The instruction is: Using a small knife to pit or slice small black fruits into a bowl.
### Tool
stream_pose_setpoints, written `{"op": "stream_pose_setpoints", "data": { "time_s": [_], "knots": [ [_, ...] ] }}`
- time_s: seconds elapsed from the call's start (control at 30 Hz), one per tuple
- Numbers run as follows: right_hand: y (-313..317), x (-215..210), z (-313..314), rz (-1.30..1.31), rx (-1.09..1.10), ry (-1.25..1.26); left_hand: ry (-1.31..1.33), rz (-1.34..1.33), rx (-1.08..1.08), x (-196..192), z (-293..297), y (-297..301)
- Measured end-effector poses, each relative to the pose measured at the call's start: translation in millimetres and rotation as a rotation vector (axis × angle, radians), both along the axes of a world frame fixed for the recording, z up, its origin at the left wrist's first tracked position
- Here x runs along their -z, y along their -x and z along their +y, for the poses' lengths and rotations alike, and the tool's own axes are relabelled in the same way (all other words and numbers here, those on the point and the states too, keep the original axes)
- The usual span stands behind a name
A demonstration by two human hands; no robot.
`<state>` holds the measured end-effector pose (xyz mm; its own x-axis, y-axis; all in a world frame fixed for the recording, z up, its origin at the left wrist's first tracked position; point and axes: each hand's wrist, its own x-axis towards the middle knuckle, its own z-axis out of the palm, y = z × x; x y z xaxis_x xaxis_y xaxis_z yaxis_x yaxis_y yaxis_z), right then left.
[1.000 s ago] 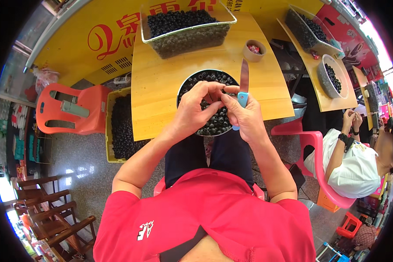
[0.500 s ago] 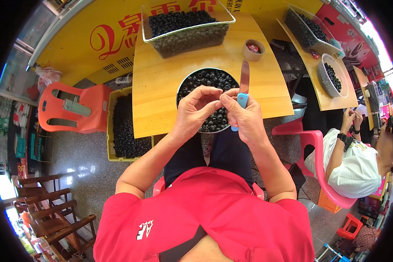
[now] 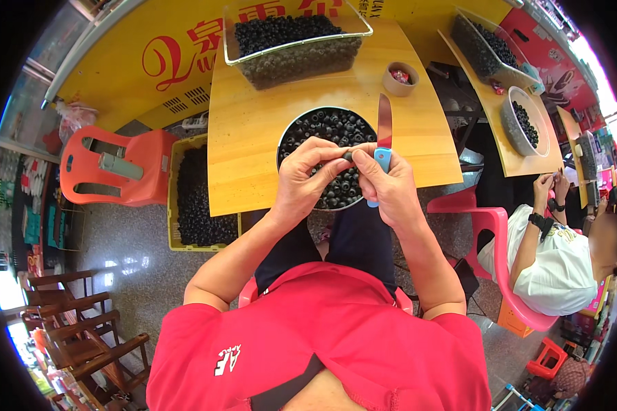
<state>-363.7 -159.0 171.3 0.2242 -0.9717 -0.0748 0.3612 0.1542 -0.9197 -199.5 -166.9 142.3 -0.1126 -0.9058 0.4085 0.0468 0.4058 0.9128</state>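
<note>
My left hand [image 3: 310, 175] pinches a small dark round piece [image 3: 347, 156] between thumb and fingertips. Against that piece rests the thumb of my right hand [image 3: 389, 183], whose fingers are wrapped round the blue handle of a knife [image 3: 385, 123]. The knife's blade points up and away from me. Both hands are held over the near part of a round bowl [image 3: 328, 107], filled with small, shiny black round pieces [image 3: 325, 127], some showing a hole. My hands hide part of the bowl, which sits at the table's near edge above my lap.
A clear bin [image 3: 298, 68] of black pieces and a small round cup [image 3: 400, 79] stand on the wooden table [image 3: 247, 137]. A yellow crate [image 3: 204, 248] of black pieces and an orange chair [image 3: 116, 168] are at left. Another person [image 3: 552, 253] sits at right by a second table.
The dark piece now shows between my fingertips, where before the fingers covered it. My right hand has shifted slightly with the knife still in it.
</note>
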Motion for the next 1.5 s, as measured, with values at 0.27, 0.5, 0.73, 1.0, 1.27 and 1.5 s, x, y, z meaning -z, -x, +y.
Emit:
{"op": "stream_pose_setpoints", "data": {
  "time_s": [0.27, 0.5, 0.73, 1.0, 1.27, 1.5],
  "knots": [
    [-1, 3, -8, -0.094, -0.013, -0.085, 0.064, -0.063, -0.076, -1, 2, 3],
    [0, 1, -9, -0.05, -0.028, -0.084, -0.067, 0.054, 0.112, -2, 0, 0],
    [-7, 4, -8, -0.059, -0.015, -0.078, -0.317, 0.306, 0.271, 2, 2, -1],
    [-6, -2, -7, -0.142, -0.078, -0.141, -0.325, 0.385, 0.352, 5, -1, -8],
    [-8, -8, -6, 0.071, -0.054, -0.025, -0.235, 0.133, 0.247, -2, -3, -10],
    [0, 3, -7, -0.096, -0.143, -0.118, -0.232, 0.174, 0.274, -1, -1, -11]
  ]
}}
